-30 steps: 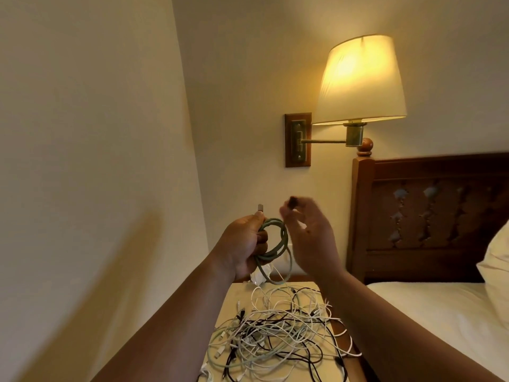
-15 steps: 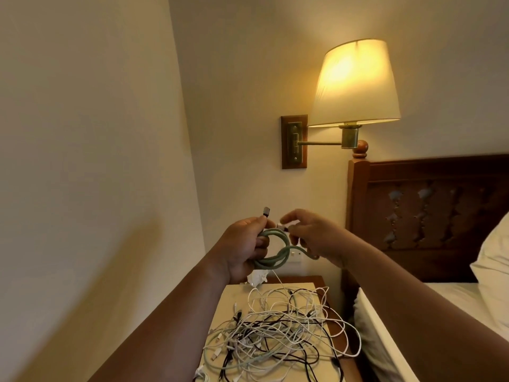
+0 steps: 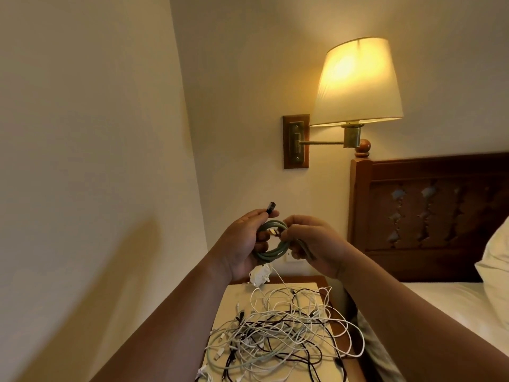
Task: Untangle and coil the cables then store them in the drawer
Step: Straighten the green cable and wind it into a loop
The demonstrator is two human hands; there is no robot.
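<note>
Green cable [image 3: 271,245]: wound into a small coil, held up in the air between both hands, above the far end of the bedside table [image 3: 234,299].
Left hand [image 3: 242,244]: fingers curled shut around the left side of the coil; a dark plug [image 3: 270,208] sticks up past the thumb, pointing up and away.
Right hand [image 3: 314,244]: fingers pinched narrow on the right side of the coil, apparently working the loose end through or around the loops; what the fingertips grip cannot be made out.
Key relation: the coil stands roughly upright, facing the camera, its opening between the two hands; the right fingertips sit just at that opening, so the right hand is better placed for any tuck or wrap, while the left hand steadies.
Step judged: one cable being finished off; storing not yet begun.
Remaining pile [image 3: 275,334]: white and black cables, tangled, lying on the table below the hands, apart from the coil; a white charger [image 3: 259,275] sits at its far edge.
Drawer: not visible; the table front is cut off by the lower frame edge.
Hidden: the cable's second end, and the lower part of the pile.
</note>
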